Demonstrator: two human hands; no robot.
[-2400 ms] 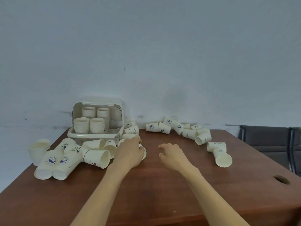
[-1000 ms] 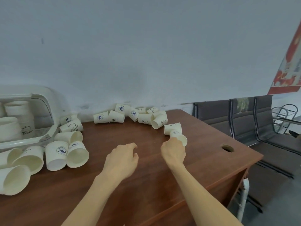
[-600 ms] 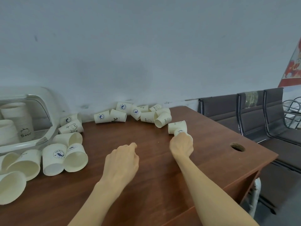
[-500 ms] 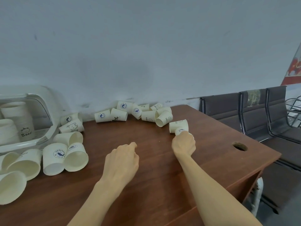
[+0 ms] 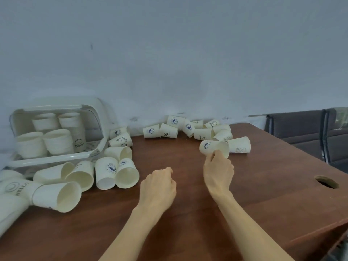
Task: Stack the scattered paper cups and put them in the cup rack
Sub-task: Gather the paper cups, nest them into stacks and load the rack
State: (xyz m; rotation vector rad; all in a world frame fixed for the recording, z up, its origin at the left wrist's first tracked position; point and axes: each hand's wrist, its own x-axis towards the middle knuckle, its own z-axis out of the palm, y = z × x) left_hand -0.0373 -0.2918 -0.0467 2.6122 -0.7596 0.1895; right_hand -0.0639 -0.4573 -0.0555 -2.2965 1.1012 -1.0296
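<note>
**Inspector:** Start at the fingers. What is the right hand doing?

**Operator:** From my feed, the right hand (image 5: 218, 171) has its fingers curled and pinches the lower rim of a paper cup (image 5: 213, 147). I see that cup tipped on its side, base toward the left, a blue round print on its wall. It sits at the fingertips, slightly above the hand; I cannot tell whether it touches the table (image 5: 263, 194).

**Inspector:** And the left hand?

**Operator:** The left hand (image 5: 158, 187) lies near the middle of the table, knuckles up, fingers loosely curled under. It holds nothing that I can see.

**Inspector:** What lies round the held cup?

**Operator:** Just right of it, a cup with a smiley print (image 5: 239, 147) lies on its side. Beyond both, along the far edge by the wall (image 5: 169, 53), I count a row of scattered cups (image 5: 188, 128), all toppled.

**Inspector:** The rack?

**Operator:** The cup rack (image 5: 56, 161) stands at the far left, lid raised, with stacked cups (image 5: 56, 141) upright inside. Before it, on the near left, a second cluster of loose cups (image 5: 113, 172) lies on its side, mouths mostly toward me. At the left edge a nested stack marked HELLO (image 5: 17, 189) lies flat.

**Inspector:** Anything else?

**Operator:** A round hole (image 5: 325, 182) in the table at the right, and dark chairs (image 5: 301, 132) past the right edge.
</note>
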